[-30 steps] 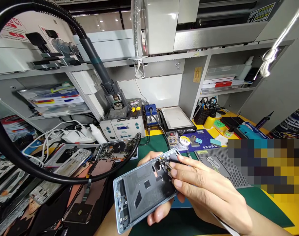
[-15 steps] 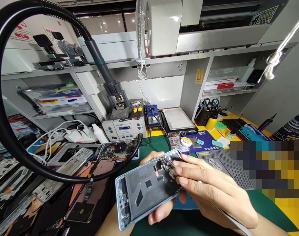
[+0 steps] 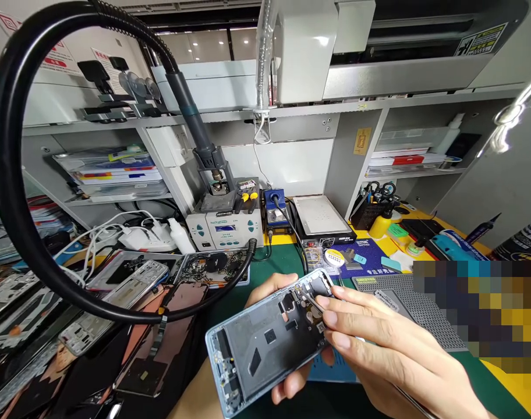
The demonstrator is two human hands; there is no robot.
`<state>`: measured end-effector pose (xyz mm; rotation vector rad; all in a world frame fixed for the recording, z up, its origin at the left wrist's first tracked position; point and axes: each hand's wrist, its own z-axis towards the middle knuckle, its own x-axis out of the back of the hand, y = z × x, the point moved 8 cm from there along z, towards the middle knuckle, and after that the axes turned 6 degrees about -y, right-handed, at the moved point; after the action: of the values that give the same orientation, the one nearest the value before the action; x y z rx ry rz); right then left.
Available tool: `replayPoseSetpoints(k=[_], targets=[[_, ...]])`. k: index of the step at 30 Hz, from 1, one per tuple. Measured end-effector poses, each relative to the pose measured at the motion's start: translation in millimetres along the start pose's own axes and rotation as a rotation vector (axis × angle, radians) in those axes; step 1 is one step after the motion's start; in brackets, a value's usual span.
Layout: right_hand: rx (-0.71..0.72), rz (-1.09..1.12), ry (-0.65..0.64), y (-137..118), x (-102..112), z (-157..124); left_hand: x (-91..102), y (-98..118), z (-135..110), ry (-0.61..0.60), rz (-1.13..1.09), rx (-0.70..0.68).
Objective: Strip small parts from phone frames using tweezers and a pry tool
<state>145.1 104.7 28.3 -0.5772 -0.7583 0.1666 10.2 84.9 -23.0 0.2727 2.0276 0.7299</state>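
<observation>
My left hand (image 3: 293,383) grips a light-blue phone frame (image 3: 265,349) from beneath, thumb along the far edge and fingertips curled over the near edge. The frame is tilted, its dark inner side facing up, with a bare battery bay and small parts at both ends. My right hand (image 3: 392,340) reaches over the frame's right end, fingers together on slim metal tweezers (image 3: 312,301). Their tip is at the small parts near the upper right corner; whether it touches them I cannot tell. The rear end of the tweezers sticks out below the hand.
A hot-air station (image 3: 224,230) stands behind, its thick black hose (image 3: 3,174) looping across the left. Several dismantled phones (image 3: 112,311) lie at left. A soldering iron holder (image 3: 275,201), a heating plate (image 3: 322,215) and a grey perforated mat (image 3: 435,308) sit behind and right.
The view has shifted, so the surroundings appear farther right and slightly lower. The phone frame is tilted a little more, and the right hand with the tweezers stays over its upper right end.
</observation>
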Motion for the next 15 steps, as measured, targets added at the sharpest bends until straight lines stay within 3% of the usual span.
replayPoseSetpoints(k=[6,11,15], targets=[[0.129,-0.077,0.116,-25,15,18,10.2,-1,9,-0.052,0.029,-0.042],[0.018,-0.092,0.199,-20,14,21,16.6,-1,11,-0.019,0.074,-0.1],[0.122,-0.186,0.196,-19,11,10,14.7,4,6,0.03,0.047,-0.194]])
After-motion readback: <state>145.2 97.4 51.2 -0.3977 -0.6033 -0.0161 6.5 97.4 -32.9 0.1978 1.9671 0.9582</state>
